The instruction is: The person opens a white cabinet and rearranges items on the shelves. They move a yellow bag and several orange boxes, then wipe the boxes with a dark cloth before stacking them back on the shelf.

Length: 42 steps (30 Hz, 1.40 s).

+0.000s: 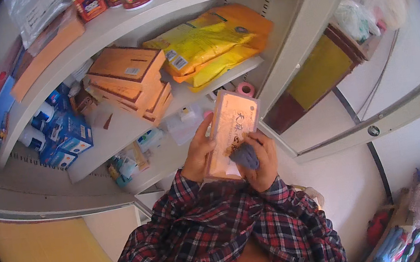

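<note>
An orange rectangular box (228, 120) with dark writing on its face is in front of my chest, tilted slightly. My left hand (199, 150) grips its left edge, with the thumb near the front. In my right hand (263, 159) is a bunched dark grey cloth (244, 156), which lies against the lower right part of the box's face. Similar orange boxes (127, 64) form an uneven stack on the shelf ahead, beside yellow and orange plastic packages (210, 39).
Metal cabinet shelves (162, 8) curve across the view. Blue boxes (71, 135) and white bottles are at the left. A pink roll (245, 89) sits just beyond the held box. The cabinet's door frame (300, 31) rises on the right.
</note>
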Motion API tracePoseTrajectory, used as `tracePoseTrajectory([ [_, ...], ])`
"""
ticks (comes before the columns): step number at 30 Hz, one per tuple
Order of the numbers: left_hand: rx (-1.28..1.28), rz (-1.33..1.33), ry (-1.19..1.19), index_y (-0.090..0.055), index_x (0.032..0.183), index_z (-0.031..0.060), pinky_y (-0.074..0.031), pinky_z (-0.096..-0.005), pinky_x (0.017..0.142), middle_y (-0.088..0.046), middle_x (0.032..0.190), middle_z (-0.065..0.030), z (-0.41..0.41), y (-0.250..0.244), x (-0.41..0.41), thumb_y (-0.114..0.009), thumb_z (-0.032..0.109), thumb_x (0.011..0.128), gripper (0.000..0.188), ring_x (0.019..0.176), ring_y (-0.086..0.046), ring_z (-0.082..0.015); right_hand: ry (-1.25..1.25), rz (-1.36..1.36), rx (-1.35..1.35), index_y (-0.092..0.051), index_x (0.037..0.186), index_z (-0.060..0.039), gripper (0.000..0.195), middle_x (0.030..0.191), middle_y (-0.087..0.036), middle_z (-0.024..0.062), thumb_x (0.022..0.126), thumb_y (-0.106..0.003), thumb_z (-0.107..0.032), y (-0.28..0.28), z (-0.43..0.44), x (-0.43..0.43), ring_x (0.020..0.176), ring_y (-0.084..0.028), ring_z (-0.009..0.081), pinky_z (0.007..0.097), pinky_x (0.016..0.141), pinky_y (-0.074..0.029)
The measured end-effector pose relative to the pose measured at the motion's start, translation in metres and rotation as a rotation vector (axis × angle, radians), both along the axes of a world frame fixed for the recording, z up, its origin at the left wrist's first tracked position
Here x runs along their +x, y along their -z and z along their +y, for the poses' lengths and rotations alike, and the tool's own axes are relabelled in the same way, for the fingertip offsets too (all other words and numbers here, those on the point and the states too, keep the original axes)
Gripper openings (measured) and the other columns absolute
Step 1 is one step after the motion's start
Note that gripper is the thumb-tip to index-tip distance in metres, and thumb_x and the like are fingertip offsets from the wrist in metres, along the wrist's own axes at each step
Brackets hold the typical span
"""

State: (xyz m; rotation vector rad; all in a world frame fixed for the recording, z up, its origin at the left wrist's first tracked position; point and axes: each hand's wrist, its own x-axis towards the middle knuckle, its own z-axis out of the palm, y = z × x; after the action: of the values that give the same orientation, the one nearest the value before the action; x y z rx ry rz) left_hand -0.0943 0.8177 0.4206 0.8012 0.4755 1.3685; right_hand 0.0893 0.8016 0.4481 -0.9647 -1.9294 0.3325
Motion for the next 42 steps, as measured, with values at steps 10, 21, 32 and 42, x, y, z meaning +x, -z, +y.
tracePoseTrajectory([
  [10, -0.16, -0.071, 0.293, -0.027, 0.145, 0.0012, -0.04, -0.0346, 0.103, -0.05, 0.134, -0.0111, 0.016, 0.02, 0.055, -0.048, 0.03, 0.095, 0.061, 0.121, -0.052, -0.0206, 0.113, 0.367, -0.043, -0.054, 0.119, 0.0014, 0.047, 0.119, -0.053, 0.0198, 0.072, -0.058, -0.002, -0.02, 0.026, 0.037, 0.109, -0.054, 0.0369, 0.0386, 0.095, -0.041],
  [21, -0.183, 0.042, 0.267, -0.034, 0.141, 0.0067, -0.043, -0.036, 0.098, -0.049, 0.131, -0.0092, 0.012, -0.01, 0.078, -0.042, 0.036, 0.098, 0.052, 0.118, -0.05, -0.0213, 0.095, 0.216, 0.063, -0.056, 0.117, -0.0007, 0.047, 0.113, -0.058, 0.018, 0.071, -0.064, -0.006, 0.008, 0.012, 0.041, 0.1, -0.057, 0.0364, 0.0403, 0.087, -0.045],
  [32, -0.326, -0.021, 0.627, -0.04, 0.136, 0.0024, -0.052, -0.0381, 0.083, -0.057, 0.121, -0.0134, 0.01, 0.006, 0.065, -0.053, 0.037, 0.092, 0.058, 0.11, -0.057, -0.0242, 0.438, 0.179, 0.264, -0.059, 0.114, -0.0037, 0.051, 0.11, -0.056, 0.0175, 0.064, -0.066, 0.003, -0.039, 0.078, 0.079, 0.099, -0.054, 0.0383, 0.0419, 0.085, -0.046],
  [42, 0.223, 0.168, -0.019, -0.042, 0.132, 0.002, -0.046, -0.0314, 0.084, -0.054, 0.112, -0.0079, 0.058, -0.196, 0.04, -0.06, 0.036, 0.087, 0.059, 0.097, -0.055, -0.0168, 0.263, 0.292, -0.109, -0.057, 0.111, 0.0015, 0.04, 0.102, -0.057, 0.0187, 0.071, -0.057, 0.002, 0.031, 0.041, 0.086, 0.096, -0.056, 0.0362, 0.038, 0.087, -0.045],
])
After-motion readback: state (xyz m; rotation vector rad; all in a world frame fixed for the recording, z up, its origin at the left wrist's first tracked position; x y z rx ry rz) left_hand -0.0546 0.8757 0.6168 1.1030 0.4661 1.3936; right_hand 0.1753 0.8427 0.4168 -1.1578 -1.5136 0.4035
